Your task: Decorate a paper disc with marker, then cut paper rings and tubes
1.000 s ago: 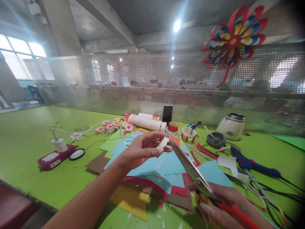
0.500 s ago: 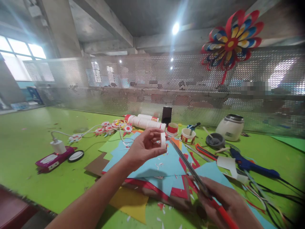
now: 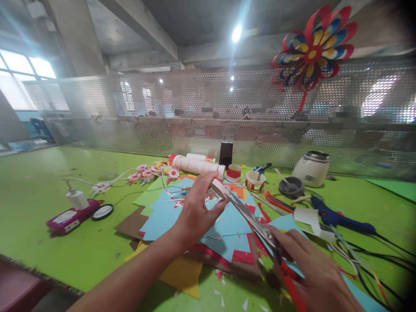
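My left hand (image 3: 198,207) hovers over a pile of coloured paper sheets (image 3: 208,225) and pinches a small white paper piece (image 3: 220,187) between thumb and fingertips. My right hand (image 3: 312,271) grips red-handled scissors (image 3: 251,219) low at the right; the long blades point up and left, with their tips at the white piece. Small paper scraps lie on the blue sheets and on the green table (image 3: 48,182).
A blue glue gun (image 3: 338,218) with black cables, a white pot (image 3: 311,169), paper cups (image 3: 255,181), white tubes (image 3: 195,164), a black phone (image 3: 226,154), a power strip (image 3: 69,216) and paper flowers (image 3: 152,171) lie around. A perforated metal screen carries a paper pinwheel (image 3: 313,47).
My left hand dropped lower toward the paper pile, turning the white piece. The scissors swung flatter, and the blades now meet the piece. The view shifted slightly.
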{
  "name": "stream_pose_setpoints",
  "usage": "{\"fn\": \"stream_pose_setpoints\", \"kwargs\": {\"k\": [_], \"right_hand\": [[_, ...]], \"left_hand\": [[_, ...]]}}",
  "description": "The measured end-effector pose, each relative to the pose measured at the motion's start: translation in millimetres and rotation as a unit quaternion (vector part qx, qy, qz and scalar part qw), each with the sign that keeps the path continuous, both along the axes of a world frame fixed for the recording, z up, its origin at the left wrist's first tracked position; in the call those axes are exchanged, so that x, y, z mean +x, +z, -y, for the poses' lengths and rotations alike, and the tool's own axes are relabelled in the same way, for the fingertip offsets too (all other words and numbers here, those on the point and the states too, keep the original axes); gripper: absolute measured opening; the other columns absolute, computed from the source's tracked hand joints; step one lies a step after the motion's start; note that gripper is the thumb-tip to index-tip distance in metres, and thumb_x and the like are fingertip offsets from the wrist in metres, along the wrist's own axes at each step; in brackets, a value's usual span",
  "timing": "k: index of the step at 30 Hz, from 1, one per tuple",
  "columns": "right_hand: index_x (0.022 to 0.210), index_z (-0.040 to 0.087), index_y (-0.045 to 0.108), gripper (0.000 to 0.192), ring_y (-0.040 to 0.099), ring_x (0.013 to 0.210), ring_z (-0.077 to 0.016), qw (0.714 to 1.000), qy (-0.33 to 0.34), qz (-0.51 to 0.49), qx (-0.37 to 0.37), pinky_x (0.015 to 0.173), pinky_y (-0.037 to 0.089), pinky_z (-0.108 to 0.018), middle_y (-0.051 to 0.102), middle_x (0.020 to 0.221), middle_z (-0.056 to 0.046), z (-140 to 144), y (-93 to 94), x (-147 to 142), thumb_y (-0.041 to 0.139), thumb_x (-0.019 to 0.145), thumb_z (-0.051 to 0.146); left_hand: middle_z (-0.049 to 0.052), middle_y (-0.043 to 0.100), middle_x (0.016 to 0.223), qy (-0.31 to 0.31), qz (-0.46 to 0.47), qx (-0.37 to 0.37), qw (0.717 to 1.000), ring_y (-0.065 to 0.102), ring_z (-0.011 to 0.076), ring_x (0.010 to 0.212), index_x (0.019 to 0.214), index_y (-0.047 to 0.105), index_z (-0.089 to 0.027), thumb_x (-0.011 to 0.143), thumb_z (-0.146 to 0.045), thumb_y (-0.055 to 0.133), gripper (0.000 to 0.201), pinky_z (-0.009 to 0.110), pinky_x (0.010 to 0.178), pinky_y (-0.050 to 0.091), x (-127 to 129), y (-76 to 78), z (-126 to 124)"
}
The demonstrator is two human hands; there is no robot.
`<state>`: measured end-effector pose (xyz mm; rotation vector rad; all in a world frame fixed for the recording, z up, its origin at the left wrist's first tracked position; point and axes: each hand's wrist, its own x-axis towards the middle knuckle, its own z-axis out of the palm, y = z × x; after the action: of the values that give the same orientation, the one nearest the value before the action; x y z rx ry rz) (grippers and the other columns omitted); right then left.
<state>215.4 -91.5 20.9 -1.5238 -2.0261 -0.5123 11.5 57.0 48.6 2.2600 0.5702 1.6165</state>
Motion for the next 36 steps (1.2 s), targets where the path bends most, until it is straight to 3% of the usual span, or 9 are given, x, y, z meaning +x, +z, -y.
{"fn": "stream_pose_setpoints", "kwargs": {"k": [7,17,29,36], "right_hand": [[0.123,0.017,0.052,0.034,0.068,0.072,-0.0179,1.000,-0.006,0.000,0.021,0.059,0.057,-0.026,0.065,0.088,-0.008,-3.3,2.4,-3.7,0.044,0.093,0.032],[0.119,0.017,0.059,0.035,0.067,0.072,-0.0188,1.000,-0.023,-0.011,-0.012,0.061,0.058,-0.028,0.067,0.089,-0.009,1.0,1.2,-0.6,0.048,0.087,0.024],[0.124,0.022,0.058,0.038,0.066,0.074,-0.0176,0.994,-0.039,-0.054,-0.081,0.064,0.057,-0.029,0.065,0.088,-0.005,1.2,3.2,0.4,0.053,0.086,0.027],[0.123,0.020,0.058,0.037,0.065,0.071,-0.0180,0.997,-0.031,-0.041,-0.059,0.060,0.056,-0.029,0.065,0.086,-0.007,1.9,3.7,0.1,0.051,0.087,0.025]], "left_hand": [[0.013,0.055,0.127,0.007,-0.008,-0.024,1.000,0.056,0.0229,0.116,0.129,0.044,-0.018,0.082,-0.024,0.063,0.050,0.039,0.098,0.051,2.1,-3.6,4.0],[0.014,0.055,0.128,0.051,-0.048,0.021,0.997,0.054,0.0261,0.119,0.133,0.041,-0.017,0.084,-0.024,0.062,0.054,0.045,0.098,0.050,-0.3,-5.2,2.0],[0.014,0.059,0.122,0.068,-0.067,0.046,0.994,0.061,0.0228,0.108,0.132,0.042,-0.015,0.081,-0.021,0.062,0.056,0.039,0.092,0.054,-0.9,-2.7,3.2],[0.012,0.060,0.121,0.071,-0.069,0.051,0.994,0.064,0.0190,0.097,0.131,0.042,-0.017,0.082,-0.021,0.062,0.054,0.036,0.086,0.056,-1.2,-0.6,4.4]]}}
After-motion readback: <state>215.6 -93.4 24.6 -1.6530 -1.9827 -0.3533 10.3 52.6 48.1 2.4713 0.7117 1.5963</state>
